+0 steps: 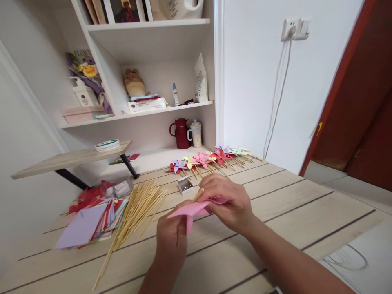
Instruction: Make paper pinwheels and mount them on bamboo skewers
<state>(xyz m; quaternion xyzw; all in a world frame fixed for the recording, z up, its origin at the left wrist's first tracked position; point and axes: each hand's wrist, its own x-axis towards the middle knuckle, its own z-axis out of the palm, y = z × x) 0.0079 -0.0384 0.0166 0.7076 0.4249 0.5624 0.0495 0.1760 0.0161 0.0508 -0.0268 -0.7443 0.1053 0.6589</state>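
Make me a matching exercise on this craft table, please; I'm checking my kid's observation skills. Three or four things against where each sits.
Things:
1. pink paper
2. bamboo sticks
3. finished pinwheels
4. red jug

Places:
A. in a row at the table's far edge
B. on the low shelf beside a white mug
C. held between both hands
D. loose pile by the paper stack

Pairs: 1-C, 2-D, 3-A, 4-B
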